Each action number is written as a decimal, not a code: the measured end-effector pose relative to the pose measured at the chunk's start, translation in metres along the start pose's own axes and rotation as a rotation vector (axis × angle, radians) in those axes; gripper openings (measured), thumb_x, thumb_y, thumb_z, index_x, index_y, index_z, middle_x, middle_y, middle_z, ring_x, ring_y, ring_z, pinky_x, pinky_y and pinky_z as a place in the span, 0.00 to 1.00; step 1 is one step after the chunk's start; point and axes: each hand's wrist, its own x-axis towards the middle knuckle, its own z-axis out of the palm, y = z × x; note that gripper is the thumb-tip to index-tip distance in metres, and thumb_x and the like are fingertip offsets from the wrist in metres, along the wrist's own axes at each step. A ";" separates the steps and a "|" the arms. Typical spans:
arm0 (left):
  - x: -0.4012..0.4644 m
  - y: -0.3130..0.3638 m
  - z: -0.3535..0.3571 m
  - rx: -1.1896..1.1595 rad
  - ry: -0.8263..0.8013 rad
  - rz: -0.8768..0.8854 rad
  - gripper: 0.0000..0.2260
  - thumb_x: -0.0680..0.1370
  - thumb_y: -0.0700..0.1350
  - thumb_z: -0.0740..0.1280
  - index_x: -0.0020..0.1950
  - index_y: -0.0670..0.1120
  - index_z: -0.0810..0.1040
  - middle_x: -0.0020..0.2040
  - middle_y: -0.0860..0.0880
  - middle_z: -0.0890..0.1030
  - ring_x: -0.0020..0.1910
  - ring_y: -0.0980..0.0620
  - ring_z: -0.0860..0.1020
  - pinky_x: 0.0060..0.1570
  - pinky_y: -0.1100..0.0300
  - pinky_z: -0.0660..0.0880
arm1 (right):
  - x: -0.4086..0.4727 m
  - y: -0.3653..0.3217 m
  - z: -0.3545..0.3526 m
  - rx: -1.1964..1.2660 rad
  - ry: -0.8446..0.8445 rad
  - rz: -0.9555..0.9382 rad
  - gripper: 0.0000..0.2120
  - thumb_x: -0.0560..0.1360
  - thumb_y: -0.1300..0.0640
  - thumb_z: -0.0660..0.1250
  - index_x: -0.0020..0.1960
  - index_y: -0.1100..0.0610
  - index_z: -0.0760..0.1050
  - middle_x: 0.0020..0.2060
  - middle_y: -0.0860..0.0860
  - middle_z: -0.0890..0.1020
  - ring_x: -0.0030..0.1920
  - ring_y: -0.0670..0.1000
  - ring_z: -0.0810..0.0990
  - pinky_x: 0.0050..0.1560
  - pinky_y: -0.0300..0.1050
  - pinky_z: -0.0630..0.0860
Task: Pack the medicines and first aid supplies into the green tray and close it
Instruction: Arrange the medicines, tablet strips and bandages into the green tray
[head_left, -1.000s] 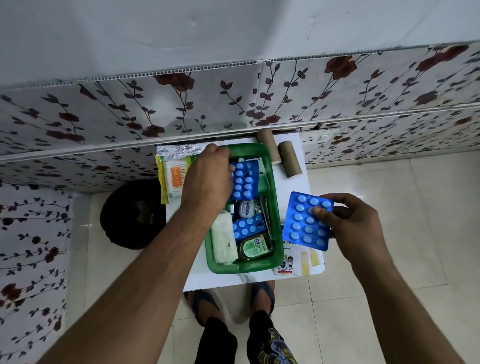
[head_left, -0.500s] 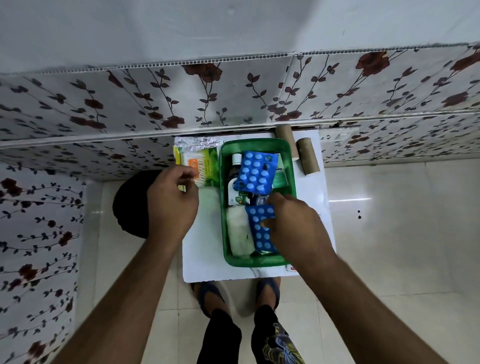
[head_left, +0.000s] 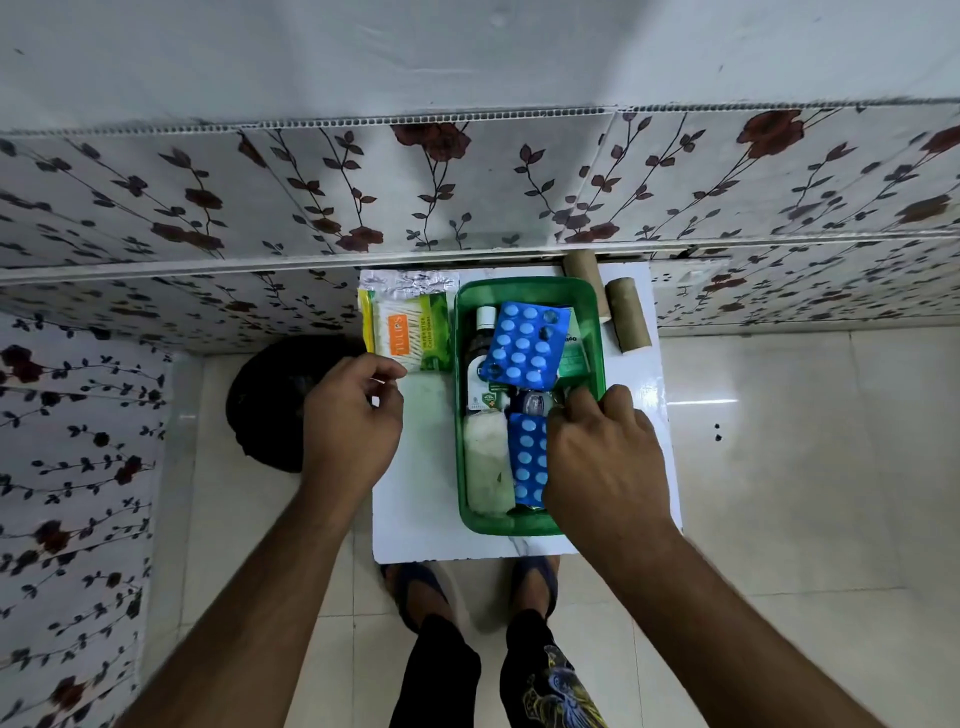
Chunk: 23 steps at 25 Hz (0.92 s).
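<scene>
A person's right hand (head_left: 597, 457) pressed a blue blister pack (head_left: 527, 460) flat into the green tray (head_left: 592, 306) on the white table (head_left: 415, 509); the left hand (head_left: 353, 415), loosely curled and empty, reached toward the cotton-bud packet (head_left: 410, 332). Laying packs flat should leave closing room.

right hand (head_left: 602, 457): moved w/ blister pack (head_left: 529, 460) from right of table into tray (head_left: 597, 332), near end
left hand (head_left: 353, 415): left tray, now beside it

Small white bench (head_left: 415, 514) on tiled floor, carrying green tray (head_left: 597, 332), cotton-swab packet (head_left: 410, 338), foil strip (head_left: 408, 283) and two cardboard tubes (head_left: 628, 322).
</scene>
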 end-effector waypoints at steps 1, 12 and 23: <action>0.002 0.000 -0.001 -0.003 -0.001 -0.010 0.10 0.75 0.35 0.65 0.47 0.48 0.82 0.43 0.48 0.83 0.39 0.53 0.80 0.38 0.64 0.72 | -0.001 0.001 -0.001 0.002 0.011 0.004 0.13 0.53 0.63 0.72 0.38 0.59 0.79 0.38 0.56 0.78 0.41 0.60 0.74 0.36 0.48 0.71; 0.082 -0.011 0.006 0.013 -0.048 -0.385 0.20 0.68 0.57 0.75 0.52 0.46 0.76 0.49 0.49 0.81 0.47 0.49 0.79 0.44 0.56 0.75 | 0.096 0.085 0.027 0.528 0.129 0.595 0.26 0.76 0.40 0.61 0.64 0.57 0.75 0.56 0.63 0.79 0.59 0.65 0.76 0.55 0.55 0.74; 0.066 0.006 -0.009 -0.065 -0.135 -0.464 0.21 0.64 0.57 0.75 0.47 0.42 0.83 0.45 0.44 0.86 0.46 0.43 0.83 0.53 0.43 0.78 | 0.108 0.090 0.030 0.701 0.061 0.695 0.26 0.78 0.39 0.52 0.54 0.56 0.80 0.46 0.57 0.84 0.49 0.60 0.79 0.42 0.46 0.68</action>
